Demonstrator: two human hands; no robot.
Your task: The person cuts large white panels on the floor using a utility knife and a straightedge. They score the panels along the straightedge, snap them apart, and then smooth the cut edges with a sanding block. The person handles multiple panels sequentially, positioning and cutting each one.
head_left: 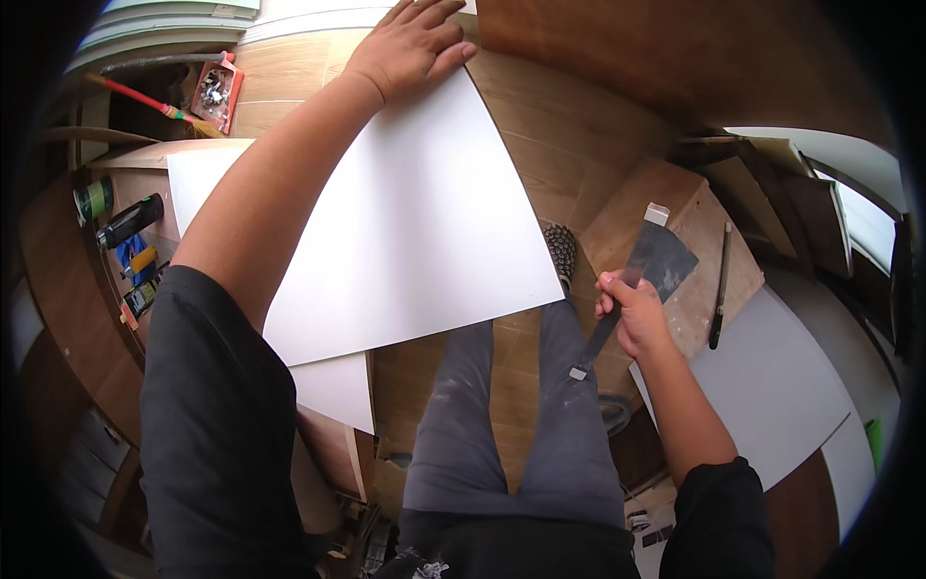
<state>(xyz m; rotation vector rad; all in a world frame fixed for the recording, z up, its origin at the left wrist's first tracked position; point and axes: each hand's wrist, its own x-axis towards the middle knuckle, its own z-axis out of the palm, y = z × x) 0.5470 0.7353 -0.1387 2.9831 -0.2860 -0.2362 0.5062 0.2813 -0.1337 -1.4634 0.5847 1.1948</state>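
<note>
A large white sheet (424,222) spreads in front of me, its near edge above my knees. My left hand (415,48) is at its far end, fingers curled over the edge and thumb at the right side. My right hand (632,309) is closed around a long dark strip with pale square ends (603,333), slightly blurred. Beyond it, a dark grey flared flat piece (673,265) shows over a wooden box (632,207); I cannot tell whether it joins the strip. On the box's right side lies a slim tool with a black handle (720,289).
Another white sheet (338,386) lies under the large one, on a wooden bench. A white panel (772,376) is at right, with boards (772,193) leaning behind. Far left are a red dustpan (231,96), a broom (145,101) and a black bottle-like object (130,222).
</note>
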